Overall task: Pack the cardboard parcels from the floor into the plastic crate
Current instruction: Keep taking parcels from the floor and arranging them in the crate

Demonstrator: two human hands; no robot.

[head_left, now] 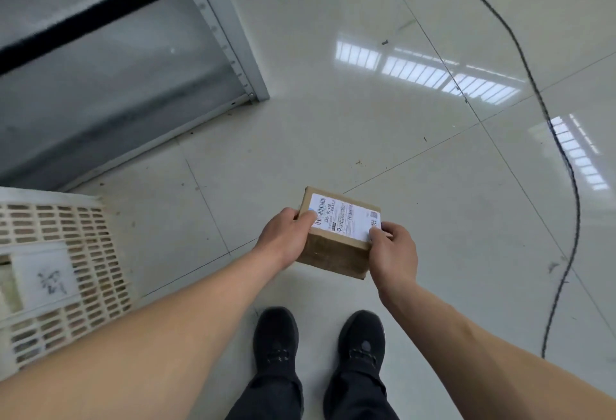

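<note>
A small brown cardboard parcel point(336, 253) with a white shipping label on top is held in the air above the floor, in front of my feet. My left hand point(283, 239) grips its left side, thumb on the label's edge. My right hand point(395, 253) grips its right near corner, thumb on the label. The cream slotted plastic crate point(83, 253) stands on the floor at the left edge; only its near wall and rim show, and its inside is hidden.
A grey metal shelf unit point(230, 39) fills the upper left. A thin black cable point(563, 159) curves across the glossy tiled floor on the right. My two black shoes point(320, 343) are at the bottom centre.
</note>
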